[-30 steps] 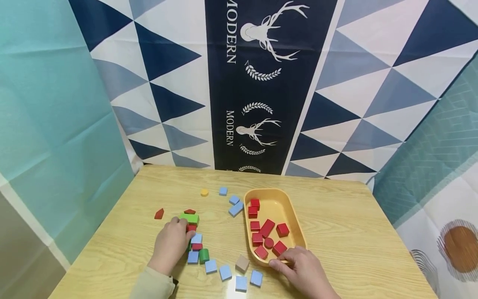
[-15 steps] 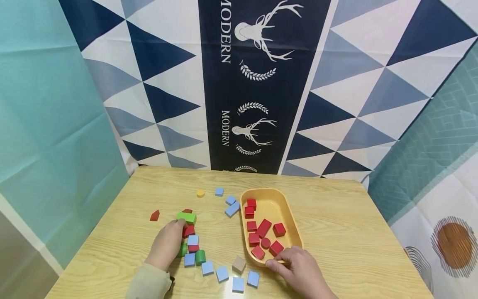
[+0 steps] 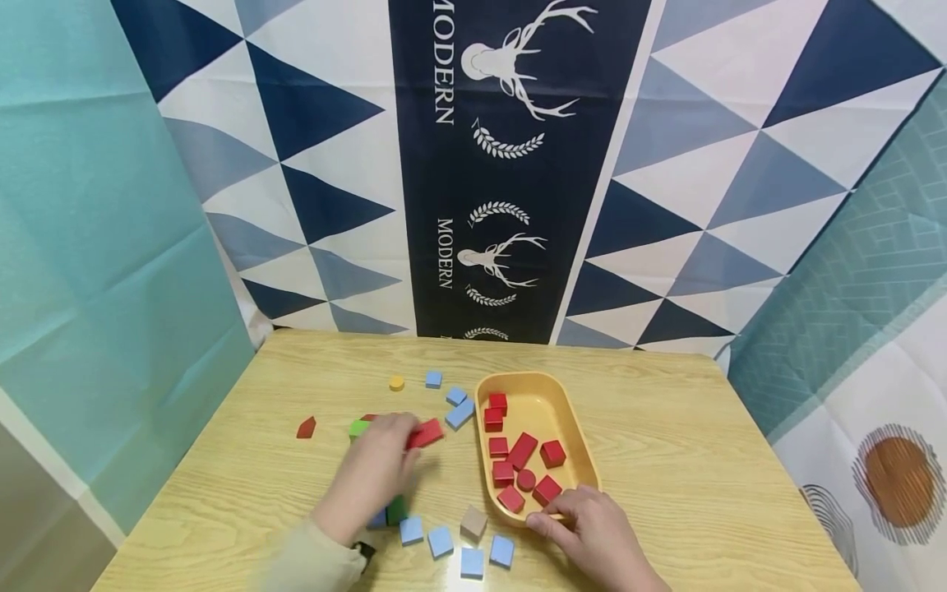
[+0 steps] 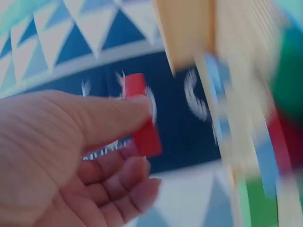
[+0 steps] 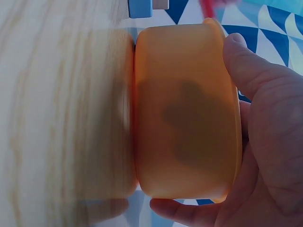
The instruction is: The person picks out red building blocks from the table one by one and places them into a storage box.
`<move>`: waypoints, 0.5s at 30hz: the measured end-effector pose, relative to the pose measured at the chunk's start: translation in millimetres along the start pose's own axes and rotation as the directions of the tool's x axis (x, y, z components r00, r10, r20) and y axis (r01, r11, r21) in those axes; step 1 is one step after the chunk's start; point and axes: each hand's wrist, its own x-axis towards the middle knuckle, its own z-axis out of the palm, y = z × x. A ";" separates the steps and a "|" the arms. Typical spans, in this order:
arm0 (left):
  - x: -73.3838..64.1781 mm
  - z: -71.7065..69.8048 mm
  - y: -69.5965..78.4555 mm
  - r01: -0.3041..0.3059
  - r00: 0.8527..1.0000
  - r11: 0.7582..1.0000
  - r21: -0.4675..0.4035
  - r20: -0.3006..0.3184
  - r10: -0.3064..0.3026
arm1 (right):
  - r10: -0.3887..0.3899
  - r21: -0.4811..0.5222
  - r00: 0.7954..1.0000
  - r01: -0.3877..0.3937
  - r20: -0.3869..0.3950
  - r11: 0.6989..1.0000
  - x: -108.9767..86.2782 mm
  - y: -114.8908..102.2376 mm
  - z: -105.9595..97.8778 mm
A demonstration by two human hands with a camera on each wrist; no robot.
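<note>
My left hand (image 3: 376, 467) pinches a red rectangular block (image 3: 426, 433) between thumb and fingers, above the table and left of the yellow plastic bin (image 3: 538, 409). In the left wrist view the red block (image 4: 147, 141) sticks out on both sides of the thumb. My right hand (image 3: 598, 534) holds the near rim of the bin, thumb at the top edge; the right wrist view shows the bin's outer wall (image 5: 184, 109) standing on the wood. Several red blocks lie inside the bin, among them a red cylinder (image 3: 526, 479).
Blue blocks (image 3: 440, 542) lie along the near side, beside a tan block (image 3: 473, 523). A green block (image 3: 358, 428) and a green cylinder (image 3: 397, 510) are partly hidden by the left hand. Farther off lie a yellow disc (image 3: 396, 383) and a red pointed piece (image 3: 307, 427).
My left hand has picked up the red block from beside the light green one and moved right with it, toward the bin. The right hand keeps its hold on the rim.
</note>
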 end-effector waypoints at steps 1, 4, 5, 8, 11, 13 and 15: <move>4.9 4.0 9.7 -0.029 0.999 0.999 -0.028 0.012 0.030 | -0.011 0.001 1.000 0.011 -0.009 1.000 -0.2 0.6 -0.3; 22.3 20.3 34.9 -0.093 0.993 0.991 -0.101 0.060 0.099 | -0.042 0.010 0.999 0.042 -0.033 0.999 0.1 1.4 -0.2; 28.9 26.5 41.7 -0.105 0.990 0.989 -0.108 0.077 0.114 | -0.047 0.013 0.998 0.048 -0.038 0.999 0.2 1.7 0.0; 50.3 46.1 57.1 -0.134 0.983 0.986 -0.098 0.116 0.145 | -0.062 0.020 0.997 0.063 -0.049 0.998 0.1 2.3 1.5; 69.5 64.4 67.4 -0.161 0.975 0.987 -0.028 0.151 0.163 | -0.067 0.021 0.996 0.068 -0.055 0.997 -1.0 3.3 2.6; 79.1 74.4 72.5 -0.189 0.971 0.981 0.041 0.160 0.180 | -0.071 0.021 0.996 0.073 -0.059 0.997 -1.8 3.7 2.6; 86.3 82.9 76.8 -0.220 0.968 0.968 0.121 0.153 0.201 | -0.070 0.022 0.996 0.071 -0.064 0.997 -2.3 4.0 1.9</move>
